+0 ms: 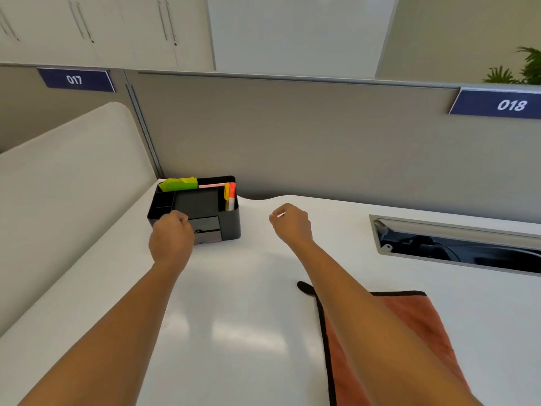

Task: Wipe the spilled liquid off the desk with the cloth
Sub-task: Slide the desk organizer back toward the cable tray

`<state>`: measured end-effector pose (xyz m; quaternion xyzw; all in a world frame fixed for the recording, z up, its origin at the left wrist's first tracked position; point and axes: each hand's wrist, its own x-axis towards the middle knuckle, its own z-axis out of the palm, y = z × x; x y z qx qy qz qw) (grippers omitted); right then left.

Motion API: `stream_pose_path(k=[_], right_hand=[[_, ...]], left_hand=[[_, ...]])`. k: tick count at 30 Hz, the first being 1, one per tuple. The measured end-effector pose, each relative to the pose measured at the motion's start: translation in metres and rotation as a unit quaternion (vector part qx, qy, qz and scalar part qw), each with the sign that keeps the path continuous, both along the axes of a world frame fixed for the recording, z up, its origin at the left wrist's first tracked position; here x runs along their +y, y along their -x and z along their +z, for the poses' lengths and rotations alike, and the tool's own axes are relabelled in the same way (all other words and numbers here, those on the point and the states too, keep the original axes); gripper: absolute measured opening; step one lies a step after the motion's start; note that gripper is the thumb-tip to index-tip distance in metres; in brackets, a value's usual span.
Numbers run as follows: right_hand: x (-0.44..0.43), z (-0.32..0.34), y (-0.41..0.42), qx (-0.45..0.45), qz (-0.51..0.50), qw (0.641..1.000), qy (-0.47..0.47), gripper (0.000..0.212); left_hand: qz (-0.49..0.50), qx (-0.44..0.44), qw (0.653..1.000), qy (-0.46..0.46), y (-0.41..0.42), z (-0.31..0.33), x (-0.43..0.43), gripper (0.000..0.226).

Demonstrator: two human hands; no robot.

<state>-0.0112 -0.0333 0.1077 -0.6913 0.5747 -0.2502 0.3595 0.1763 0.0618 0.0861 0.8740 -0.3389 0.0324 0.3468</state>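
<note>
Both bare forearms reach out over the glossy white desk (248,288). The left hand (171,235) hangs with its fingers curled loosely inward, at the front left corner of a black plastic desk organiser (216,206); whether it touches the organiser cannot be told, and nothing shows in its grip. The right hand (291,222) hovers above the bare desk towards the back edge, fingers curled in, thumb and forefinger tips close together; whether they pinch anything cannot be told.

The organiser stands at the back left corner of the desk, against the grey partition panel (292,136). It holds a green folded paper pad (178,184) at its back and orange and yellow markers (230,197) upright in its right compartment.

The salmon-orange cloth with black trim (409,320) lies flat near the front edge on the right, partly under the right forearm, with neither hand on it. No spilled liquid can be made out on the shiny surface. A metal-framed cable slot (456,244) is set into the desk near the back right.
</note>
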Motion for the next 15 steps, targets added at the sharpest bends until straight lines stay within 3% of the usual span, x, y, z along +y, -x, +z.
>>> stream_pose_path(k=[3, 6, 10, 15], right_hand=[[-0.015, -0.002, -0.046, 0.008, 0.018, 1.0, 0.007, 0.026], [-0.03, -0.012, -0.082, 0.013, 0.03, 0.999, -0.003, 0.031], [-0.042, -0.027, -0.108, 0.038, 0.036, 0.998, -0.023, 0.035], [-0.043, -0.032, -0.12, 0.045, 0.03, 0.998, -0.013, 0.029]], left_hand=[[0.017, -0.037, 0.999, 0.017, -0.037, 0.002, -0.009, 0.028], [0.051, -0.016, 0.998, 0.015, -0.068, -0.003, -0.021, 0.034], [0.086, 0.092, 0.992, -0.005, -0.09, -0.01, -0.031, 0.044], [0.111, 0.183, 0.977, -0.02, -0.102, -0.013, -0.039, 0.027]])
